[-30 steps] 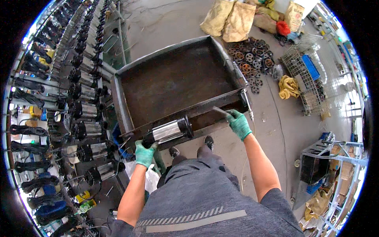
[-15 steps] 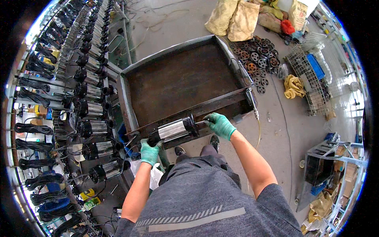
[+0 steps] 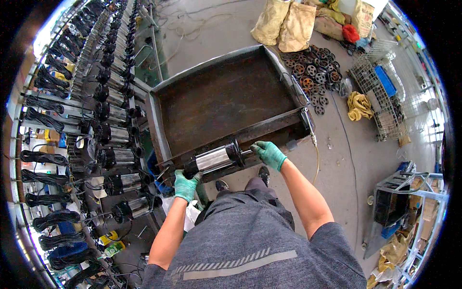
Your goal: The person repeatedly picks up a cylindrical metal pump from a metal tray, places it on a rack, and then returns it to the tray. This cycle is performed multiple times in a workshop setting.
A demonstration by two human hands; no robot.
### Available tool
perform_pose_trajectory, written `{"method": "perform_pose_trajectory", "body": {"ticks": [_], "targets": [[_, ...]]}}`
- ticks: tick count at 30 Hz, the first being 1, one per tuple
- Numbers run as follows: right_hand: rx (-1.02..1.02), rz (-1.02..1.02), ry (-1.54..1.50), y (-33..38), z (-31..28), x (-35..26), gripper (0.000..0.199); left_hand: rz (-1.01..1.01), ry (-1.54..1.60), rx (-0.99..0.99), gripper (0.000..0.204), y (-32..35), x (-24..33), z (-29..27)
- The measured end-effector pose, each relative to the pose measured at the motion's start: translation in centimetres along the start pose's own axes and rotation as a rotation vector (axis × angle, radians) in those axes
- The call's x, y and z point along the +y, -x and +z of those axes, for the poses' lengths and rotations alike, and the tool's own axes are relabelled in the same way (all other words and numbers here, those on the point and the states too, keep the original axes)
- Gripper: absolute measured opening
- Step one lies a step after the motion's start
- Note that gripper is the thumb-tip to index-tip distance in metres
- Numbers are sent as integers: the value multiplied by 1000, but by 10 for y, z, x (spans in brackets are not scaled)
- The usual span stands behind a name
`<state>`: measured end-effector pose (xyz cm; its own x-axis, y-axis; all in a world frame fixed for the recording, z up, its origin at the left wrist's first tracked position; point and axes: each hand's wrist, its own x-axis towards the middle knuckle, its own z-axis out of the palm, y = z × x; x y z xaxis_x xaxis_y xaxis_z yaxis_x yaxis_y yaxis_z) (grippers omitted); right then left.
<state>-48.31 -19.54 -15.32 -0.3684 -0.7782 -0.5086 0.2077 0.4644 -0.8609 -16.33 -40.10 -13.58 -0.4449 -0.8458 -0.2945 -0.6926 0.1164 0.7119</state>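
A cylindrical pump motor (image 3: 216,159) with a shiny steel body and black end caps lies across the near rim of a large dark metal tray (image 3: 221,96). My left hand (image 3: 185,184), in a green glove, grips its left end. At the motor's right end, my green-gloved right hand (image 3: 269,154) holds the black cap. The tray's inside looks bare and rusty brown.
Rows of similar motors with coiled black cables (image 3: 103,120) fill racks on the left. Tan sacks (image 3: 284,21), a pile of round metal parts (image 3: 313,77), a yellow rag (image 3: 358,106) and wire baskets (image 3: 380,82) lie on the concrete floor to the right.
My right hand moved left from the tray's right corner and took hold of the motor's right end. The motor now sits higher across the tray rim.
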Motion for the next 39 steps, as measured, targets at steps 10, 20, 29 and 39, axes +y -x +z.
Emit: {"method": "perform_pose_trajectory", "body": {"ticks": [10, 20, 29, 39], "targets": [[7, 10, -491, -1, 11, -4, 20, 11, -67, 51, 62, -5, -26, 3], [1, 284, 179, 0, 2, -44, 55, -12, -47, 18, 74, -4, -12, 0], [115, -74, 605, -61, -3, 69, 31, -8, -53, 3, 75, 2, 11, -3], [-214, 228, -376, 11, -22, -15, 32, -29, -60, 23, 67, 10, 24, -8]]}}
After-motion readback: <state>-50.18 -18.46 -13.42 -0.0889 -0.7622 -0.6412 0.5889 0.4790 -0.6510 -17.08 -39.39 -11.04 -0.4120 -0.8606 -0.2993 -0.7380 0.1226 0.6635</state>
